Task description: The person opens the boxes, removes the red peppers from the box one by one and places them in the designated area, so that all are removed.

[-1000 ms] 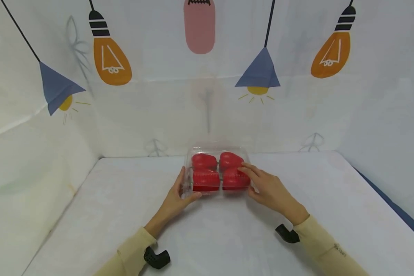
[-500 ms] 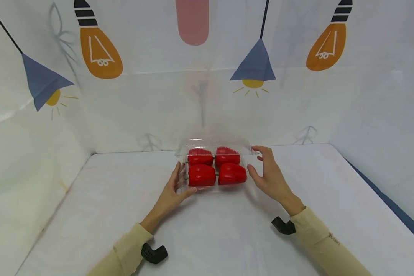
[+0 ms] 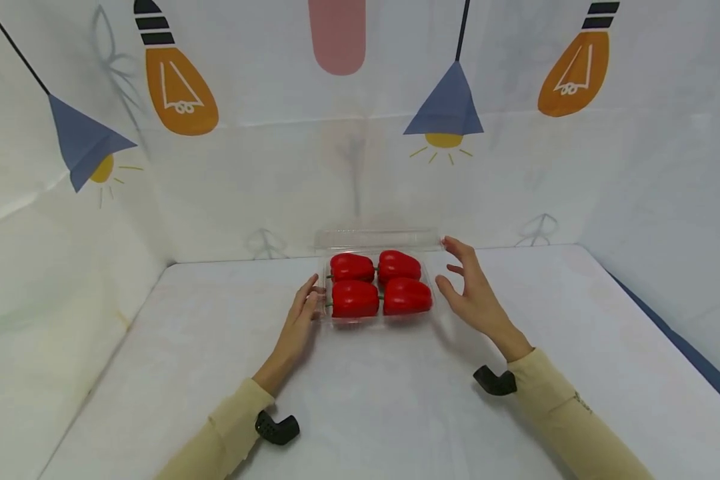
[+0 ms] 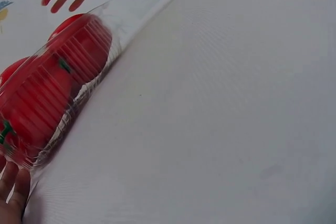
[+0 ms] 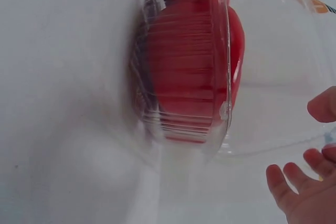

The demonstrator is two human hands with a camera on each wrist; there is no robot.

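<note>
A clear plastic clamshell box (image 3: 408, 320) stands near the back of the table, its lid (image 3: 378, 239) raised at the rear side. Several red bell peppers (image 3: 355, 298) with green stems lie inside in two rows. My left hand (image 3: 293, 333) rests at the box's left side, fingers fairly straight at its wall; the left wrist view shows fingertips (image 4: 22, 174) by the box's corner. At the right end of the lid is my right hand (image 3: 477, 297), index fingertip at the lid's edge, thumb apart from it. In the right wrist view its fingers are spread beside the box.
A white table (image 3: 372, 400) extends in front of and around the box. Behind it rises a pale cloth wall (image 3: 264, 180) printed with lamps and bulbs. Black curved pieces (image 3: 278, 428) sit at both sleeve cuffs.
The lid has swung up and back off the peppers. My right hand went from the box's front right to the lid's rear right end. My left thumb left the front edge for the left side.
</note>
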